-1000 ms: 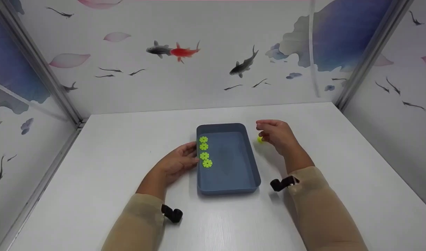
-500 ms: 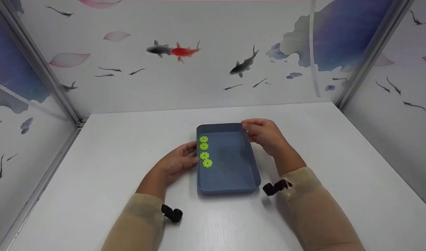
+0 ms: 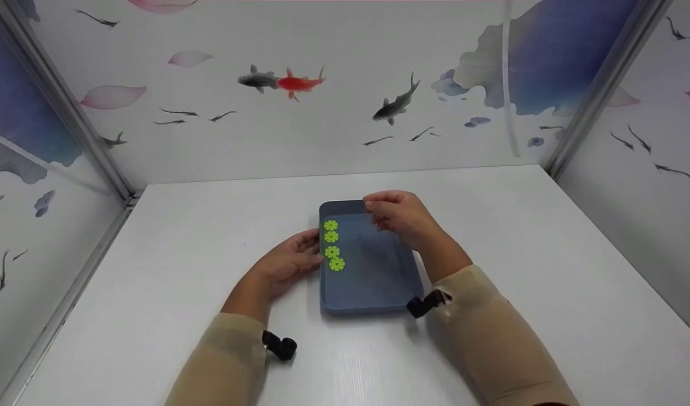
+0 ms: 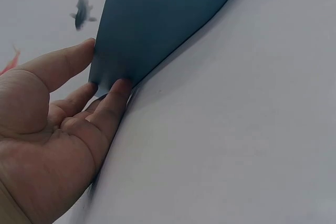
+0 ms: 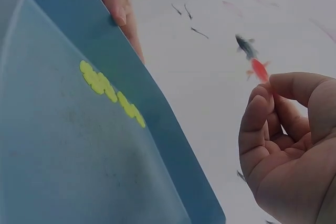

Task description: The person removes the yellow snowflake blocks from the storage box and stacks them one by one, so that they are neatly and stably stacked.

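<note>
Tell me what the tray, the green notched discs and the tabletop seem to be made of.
Tray: likely matte moulded plastic, from its rounded corners and seamless-looking walls.
Green discs: probably plastic, bright and even in colour, with cleanly notched edges; finish unclear.
Tabletop: perhaps white laminate; faint grain, soft sheen.

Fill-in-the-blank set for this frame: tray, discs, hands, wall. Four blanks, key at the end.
1. The tray has ____ yellow-green discs visible inside it.
2. The left hand, unlike the right hand, has its thumb at the rim of the ____.
3. The discs lie along the tray side nearer the ____ hand.
4. Of the three bigger fish on the back wall, two are dark and one is ____.

Missing words: four; tray; left; red.
</note>
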`<act>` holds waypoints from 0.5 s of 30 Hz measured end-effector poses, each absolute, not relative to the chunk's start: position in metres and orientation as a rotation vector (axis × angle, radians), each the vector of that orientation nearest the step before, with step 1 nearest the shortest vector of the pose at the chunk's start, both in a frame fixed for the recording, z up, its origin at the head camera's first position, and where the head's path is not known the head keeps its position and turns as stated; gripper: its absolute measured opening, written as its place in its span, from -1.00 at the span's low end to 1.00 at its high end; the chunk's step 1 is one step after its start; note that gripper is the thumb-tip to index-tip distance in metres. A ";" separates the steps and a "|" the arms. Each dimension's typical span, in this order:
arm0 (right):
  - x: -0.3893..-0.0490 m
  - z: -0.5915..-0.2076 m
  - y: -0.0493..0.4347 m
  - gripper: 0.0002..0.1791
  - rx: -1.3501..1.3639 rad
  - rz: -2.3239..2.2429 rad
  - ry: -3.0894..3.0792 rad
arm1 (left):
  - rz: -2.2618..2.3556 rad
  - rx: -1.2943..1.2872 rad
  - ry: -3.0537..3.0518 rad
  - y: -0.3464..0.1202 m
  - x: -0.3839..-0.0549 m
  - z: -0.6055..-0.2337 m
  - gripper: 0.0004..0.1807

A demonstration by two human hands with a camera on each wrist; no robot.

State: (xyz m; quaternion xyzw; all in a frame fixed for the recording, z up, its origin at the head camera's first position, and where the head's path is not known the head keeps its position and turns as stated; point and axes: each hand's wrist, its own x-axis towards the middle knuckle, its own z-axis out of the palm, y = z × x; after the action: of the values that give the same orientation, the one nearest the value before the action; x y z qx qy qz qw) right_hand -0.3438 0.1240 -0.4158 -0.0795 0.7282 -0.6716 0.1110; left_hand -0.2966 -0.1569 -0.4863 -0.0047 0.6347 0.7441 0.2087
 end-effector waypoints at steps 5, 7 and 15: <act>-0.356 -0.418 0.111 -0.69 -0.197 -1.914 2.149 | 2.071 -0.010 1.759 -0.156 -0.298 -0.487 -0.06; -0.361 -0.417 0.106 -0.66 -0.180 -1.888 2.152 | 2.073 -0.002 1.758 -0.155 -0.298 -0.488 -0.07; -0.379 -0.416 0.086 -0.76 -0.171 -1.858 2.135 | 2.089 0.009 1.742 -0.157 -0.298 -0.488 -0.08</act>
State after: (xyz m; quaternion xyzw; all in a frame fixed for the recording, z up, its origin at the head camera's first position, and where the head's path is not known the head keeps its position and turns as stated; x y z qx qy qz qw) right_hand -0.3790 0.0860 -0.4155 -0.0595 0.7442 -0.6476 0.1525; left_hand -0.2976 -0.1571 -0.4878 0.0032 0.6263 0.7511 0.2089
